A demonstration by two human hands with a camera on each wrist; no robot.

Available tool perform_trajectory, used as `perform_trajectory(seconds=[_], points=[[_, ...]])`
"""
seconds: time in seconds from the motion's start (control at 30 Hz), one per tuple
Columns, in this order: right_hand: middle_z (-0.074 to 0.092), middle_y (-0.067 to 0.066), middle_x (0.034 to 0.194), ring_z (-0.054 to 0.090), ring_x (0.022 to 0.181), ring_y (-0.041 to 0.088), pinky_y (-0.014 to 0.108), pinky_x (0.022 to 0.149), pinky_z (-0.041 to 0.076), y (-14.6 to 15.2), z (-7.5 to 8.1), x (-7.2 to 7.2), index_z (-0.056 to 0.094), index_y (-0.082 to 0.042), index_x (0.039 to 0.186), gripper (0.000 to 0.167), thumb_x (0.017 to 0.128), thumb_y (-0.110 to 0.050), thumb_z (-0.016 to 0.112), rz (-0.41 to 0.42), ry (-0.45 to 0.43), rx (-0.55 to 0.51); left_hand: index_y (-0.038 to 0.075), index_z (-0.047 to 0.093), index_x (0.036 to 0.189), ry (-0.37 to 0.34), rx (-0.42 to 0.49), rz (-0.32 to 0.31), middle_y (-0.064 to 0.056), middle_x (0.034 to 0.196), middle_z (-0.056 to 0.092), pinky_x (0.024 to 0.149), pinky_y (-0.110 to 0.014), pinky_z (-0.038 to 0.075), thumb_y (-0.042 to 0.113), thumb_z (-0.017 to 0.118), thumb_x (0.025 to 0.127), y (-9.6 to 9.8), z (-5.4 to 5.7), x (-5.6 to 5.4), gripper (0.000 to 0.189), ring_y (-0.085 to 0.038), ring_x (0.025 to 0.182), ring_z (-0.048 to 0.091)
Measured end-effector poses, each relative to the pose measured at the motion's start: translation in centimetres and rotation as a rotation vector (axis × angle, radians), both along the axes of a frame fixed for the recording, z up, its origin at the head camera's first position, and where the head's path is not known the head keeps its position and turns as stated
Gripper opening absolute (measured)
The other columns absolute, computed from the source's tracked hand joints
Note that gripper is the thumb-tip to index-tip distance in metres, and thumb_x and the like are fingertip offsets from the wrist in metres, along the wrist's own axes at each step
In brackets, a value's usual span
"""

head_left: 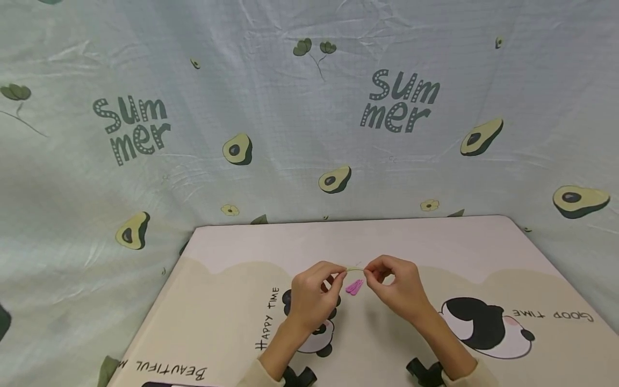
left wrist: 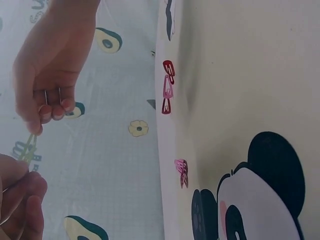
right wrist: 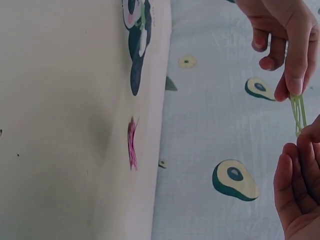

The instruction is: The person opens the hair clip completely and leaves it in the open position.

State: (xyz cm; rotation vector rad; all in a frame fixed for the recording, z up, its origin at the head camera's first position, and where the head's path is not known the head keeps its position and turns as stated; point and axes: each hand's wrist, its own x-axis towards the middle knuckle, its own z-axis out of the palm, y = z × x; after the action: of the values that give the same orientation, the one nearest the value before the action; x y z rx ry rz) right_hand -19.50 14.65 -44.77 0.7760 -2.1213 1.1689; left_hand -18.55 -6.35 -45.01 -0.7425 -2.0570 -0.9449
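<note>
A light green hair clip (head_left: 355,269) is stretched between both hands above the table, its thin frame clearest in the right wrist view (right wrist: 298,114). My left hand (head_left: 311,293) pinches one end between thumb and index finger. From the other side, my right hand (head_left: 397,285) pinches the opposite end with thumb and fingertips. Beneath and between them, a small bunch of pink hair clips (head_left: 354,287) lies on the table. In the left wrist view, red and pink snap clips (left wrist: 168,86) lie in a row near another pink bunch (left wrist: 182,172).
The table mat (head_left: 232,322) is beige and pale pink, printed with pandas and lettering. Behind it hangs a pale curtain (head_left: 290,107) with avocado prints. In the right wrist view, a green and white piece (right wrist: 143,30) lies over a printed panda near the table's edge.
</note>
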Motion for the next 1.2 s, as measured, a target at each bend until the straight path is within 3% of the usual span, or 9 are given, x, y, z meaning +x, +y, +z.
perform_trajectory(seconds=[0.17, 0.5, 0.7, 0.87, 0.93, 1.2], points=[[0.07, -0.006, 0.073, 0.057, 0.063, 0.001, 0.018, 0.061, 0.055, 0.0, 0.0, -0.1, 0.074, -0.01, 0.085, 0.016, 0.08, 0.004, 0.079, 0.011, -0.023, -0.002, 0.011, 0.079, 0.093, -0.021, 0.009, 0.003, 0.002, 0.085, 0.078, 0.054, -0.014, 0.053, 0.014, 0.077, 0.093, -0.2, 0.0, 0.0, 0.004, -0.007, 0.063, 0.065], [0.071, -0.006, 0.074, 0.058, 0.064, 0.0, 0.02, 0.06, 0.056, 0.0, 0.6, 0.1, 0.075, -0.01, 0.086, 0.017, 0.08, 0.005, 0.079, 0.016, -0.032, 0.006, 0.009, 0.078, 0.091, -0.097, 0.133, -0.068, -0.002, 0.083, 0.078, 0.055, -0.018, 0.055, 0.01, 0.081, 0.088, -0.3, 0.7, 0.1, 0.004, -0.011, 0.065, 0.068], [0.07, -0.007, 0.072, 0.058, 0.063, 0.0, 0.016, 0.061, 0.054, 0.6, 1.0, 0.2, 0.075, -0.011, 0.086, 0.021, 0.079, 0.008, 0.082, -0.002, -0.035, -0.003, 0.007, 0.078, 0.09, -0.121, 0.151, -0.098, -0.002, 0.082, 0.077, 0.056, -0.022, 0.057, 0.013, 0.079, 0.091, 0.3, 1.3, -0.3, 0.006, -0.01, 0.066, 0.067], [0.07, -0.005, 0.071, 0.058, 0.062, 0.001, 0.016, 0.061, 0.055, 1.3, 1.9, -0.7, 0.076, -0.007, 0.088, 0.015, 0.081, 0.006, 0.08, 0.016, -0.054, 0.019, 0.004, 0.078, 0.091, -0.106, 0.145, -0.121, -0.005, 0.082, 0.078, 0.055, -0.027, 0.059, 0.011, 0.078, 0.091, 0.6, 2.2, -1.6, 0.006, -0.012, 0.065, 0.067], [0.07, -0.004, 0.072, 0.059, 0.062, 0.001, 0.018, 0.062, 0.055, 1.6, 2.4, -1.5, 0.076, -0.006, 0.088, 0.009, 0.085, 0.002, 0.079, 0.015, -0.086, 0.047, 0.005, 0.078, 0.091, -0.13, 0.129, -0.115, -0.006, 0.083, 0.078, 0.056, -0.028, 0.059, 0.008, 0.078, 0.09, 0.7, 2.6, -2.3, 0.004, -0.014, 0.065, 0.068], [0.069, -0.002, 0.073, 0.058, 0.064, 0.006, 0.023, 0.059, 0.052, 3.6, 3.3, -5.4, 0.077, -0.006, 0.089, 0.004, 0.093, -0.007, 0.074, 0.009, -0.335, 0.212, 0.009, 0.081, 0.09, -0.373, 0.003, -0.076, -0.003, 0.084, 0.08, 0.066, -0.025, 0.057, 0.013, 0.076, 0.091, 1.9, 3.1, -5.4, 0.006, -0.015, 0.071, 0.07]])
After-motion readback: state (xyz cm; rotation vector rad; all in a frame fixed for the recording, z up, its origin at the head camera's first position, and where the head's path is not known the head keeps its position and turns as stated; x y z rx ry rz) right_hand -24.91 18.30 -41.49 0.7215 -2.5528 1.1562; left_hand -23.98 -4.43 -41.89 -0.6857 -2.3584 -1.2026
